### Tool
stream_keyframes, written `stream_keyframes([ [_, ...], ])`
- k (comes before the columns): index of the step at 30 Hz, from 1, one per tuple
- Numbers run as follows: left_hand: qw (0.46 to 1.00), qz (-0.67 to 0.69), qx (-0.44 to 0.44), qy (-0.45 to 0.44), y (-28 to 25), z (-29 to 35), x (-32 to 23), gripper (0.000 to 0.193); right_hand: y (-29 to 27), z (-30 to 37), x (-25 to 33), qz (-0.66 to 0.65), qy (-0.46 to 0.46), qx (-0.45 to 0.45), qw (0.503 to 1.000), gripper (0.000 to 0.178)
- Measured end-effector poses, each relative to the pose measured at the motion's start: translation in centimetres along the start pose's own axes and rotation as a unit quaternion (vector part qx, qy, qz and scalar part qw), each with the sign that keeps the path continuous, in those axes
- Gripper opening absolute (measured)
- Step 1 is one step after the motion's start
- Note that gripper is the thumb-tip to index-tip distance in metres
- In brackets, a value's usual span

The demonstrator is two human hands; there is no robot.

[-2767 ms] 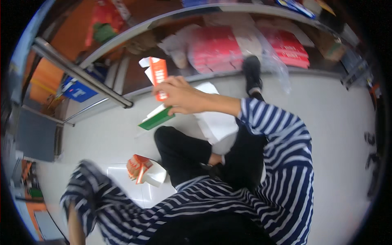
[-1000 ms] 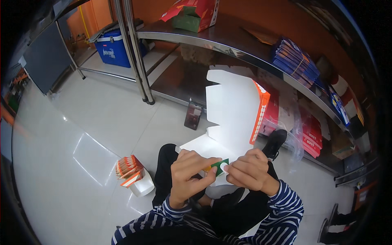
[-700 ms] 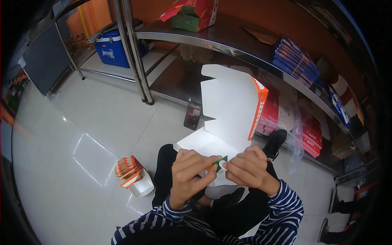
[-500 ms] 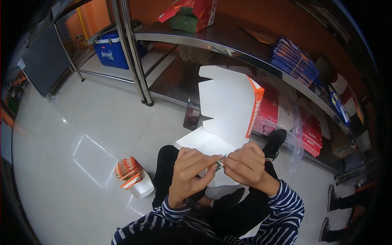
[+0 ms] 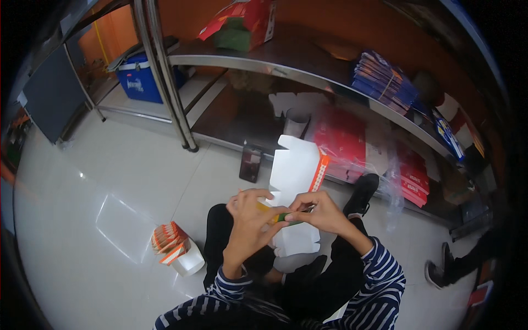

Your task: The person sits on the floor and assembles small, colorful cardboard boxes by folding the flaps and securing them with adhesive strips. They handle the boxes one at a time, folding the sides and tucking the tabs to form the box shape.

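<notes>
Above my lap, my left hand [image 5: 247, 223] and my right hand [image 5: 322, 213] are close together. Their fingertips pinch a small green and yellow piece [image 5: 282, 217]; fingers cover part of it, so its kind is unclear. Beneath lies an unfolded cardboard box [image 5: 296, 168], white inside, with an orange patterned side along its right edge. Its near flaps rest between my legs, under the hands. Left of my knee on the floor, a small white and orange carton [image 5: 190, 259] stands beside a cluster of orange-patterned folded pieces [image 5: 169, 236].
A dark phone [image 5: 251, 162] leans by the metal shelf [image 5: 231, 59]. The shelf carries a red and green box [image 5: 242, 27], a banded blue stack [image 5: 383, 82] and, lower, red flat packs [image 5: 341, 137]. A blue cooler [image 5: 140, 82] stands far left. Another person's shoe [image 5: 434, 274] shows at right.
The box has dropped lower and looks smaller, revealing a cup-like thing on the lower shelf. More green and yellow shows between my fingers. My view has shifted, and the other person's feet have moved.
</notes>
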State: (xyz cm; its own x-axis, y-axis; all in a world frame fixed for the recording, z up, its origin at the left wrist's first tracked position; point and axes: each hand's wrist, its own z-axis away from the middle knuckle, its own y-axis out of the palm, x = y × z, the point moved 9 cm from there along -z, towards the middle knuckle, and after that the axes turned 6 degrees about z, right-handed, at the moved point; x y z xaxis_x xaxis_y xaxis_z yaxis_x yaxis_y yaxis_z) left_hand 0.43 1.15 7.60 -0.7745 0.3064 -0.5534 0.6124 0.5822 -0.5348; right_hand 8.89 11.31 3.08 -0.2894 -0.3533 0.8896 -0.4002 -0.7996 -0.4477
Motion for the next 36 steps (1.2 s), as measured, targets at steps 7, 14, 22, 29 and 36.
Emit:
stream_keyframes([
  [7,0.934,0.276,-0.137,-0.181,-1.3,2.1,9.8,0.076,-2.7,-0.2,0.5,-0.228,-0.141,-0.06,0.961,0.013],
  [14,0.821,0.509,-0.18,-0.186,-0.5,1.4,8.1,0.034,-4.5,-0.1,-0.1,-0.279,-0.107,-0.102,0.949,0.039],
  [22,0.984,0.144,-0.082,-0.069,0.6,0.0,3.3,0.022,-3.1,-0.3,1.5,0.013,-0.092,-0.137,0.986,0.031],
  [29,0.97,0.14,-0.196,-0.019,-0.6,0.6,1.9,0.017,-3.8,0.0,-0.7,-0.101,-0.01,-0.191,0.976,0.017],
  [36,0.968,0.111,-0.226,0.008,-0.6,1.5,1.5,0.017,-3.1,1.2,4.7,0.082,-0.139,-0.196,0.967,0.015],
])
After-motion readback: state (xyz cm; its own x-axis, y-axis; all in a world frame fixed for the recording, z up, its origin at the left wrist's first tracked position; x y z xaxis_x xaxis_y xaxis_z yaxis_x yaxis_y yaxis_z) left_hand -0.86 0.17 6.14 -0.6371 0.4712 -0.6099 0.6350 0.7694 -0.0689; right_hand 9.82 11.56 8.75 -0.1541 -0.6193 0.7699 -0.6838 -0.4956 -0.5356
